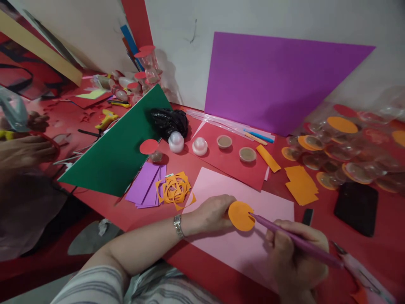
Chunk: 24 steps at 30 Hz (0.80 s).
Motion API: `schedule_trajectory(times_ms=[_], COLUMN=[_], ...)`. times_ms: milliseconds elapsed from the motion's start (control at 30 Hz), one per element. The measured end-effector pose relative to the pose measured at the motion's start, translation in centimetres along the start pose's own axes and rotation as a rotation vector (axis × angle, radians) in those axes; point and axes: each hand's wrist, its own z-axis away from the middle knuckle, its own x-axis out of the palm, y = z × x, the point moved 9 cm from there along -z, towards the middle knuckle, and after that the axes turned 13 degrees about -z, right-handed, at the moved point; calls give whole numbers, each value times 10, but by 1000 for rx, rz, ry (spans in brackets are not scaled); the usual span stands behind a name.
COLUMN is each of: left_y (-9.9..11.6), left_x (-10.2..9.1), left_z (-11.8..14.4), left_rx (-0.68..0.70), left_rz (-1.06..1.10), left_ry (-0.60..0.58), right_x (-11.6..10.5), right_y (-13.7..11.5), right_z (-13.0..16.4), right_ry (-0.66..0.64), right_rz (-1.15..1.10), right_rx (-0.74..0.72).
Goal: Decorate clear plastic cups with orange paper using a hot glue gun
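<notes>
My left hand (pixel 212 212) holds an orange paper circle (pixel 241 215) flat on a pink sheet (pixel 249 249), thumb and fingers at the circle's left edge. A silver watch sits on that wrist. My right hand (pixel 295 257) grips a purple pen (pixel 294 239) whose tip touches the circle's right edge. Both hands rest over the pink sheet on the red table (pixel 209 270).
Orange cut-out scraps (pixel 174 188) and purple paper strips (pixel 146 185) lie left of the pink sheet. A green sheet (pixel 123 147), a purple sheet (pixel 272 80), small lidded cups (pixel 200 146), orange rectangles (pixel 300 183), a black phone (pixel 356 207) and bagged clear cups (pixel 348 147) surround them. Another person's hand (pixel 22 152) is at far left.
</notes>
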Motion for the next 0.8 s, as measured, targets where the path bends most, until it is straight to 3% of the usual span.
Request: schedule_trajectory(times_ms=[200, 367, 800], left_y=[-4, -4, -2], left_x=[4, 3, 3], left_z=[0, 0, 1], left_rx=[-15, -13, -8], left_rz=[-64, -34, -43], left_ry=[8, 17, 2], right_x=[4, 18, 30], right_y=[-13, -25, -40], right_z=[-5, -8, -12], right_ry=[49, -66, -69], right_rz=[110, 224, 407], right_rx=[-74, -194, -345])
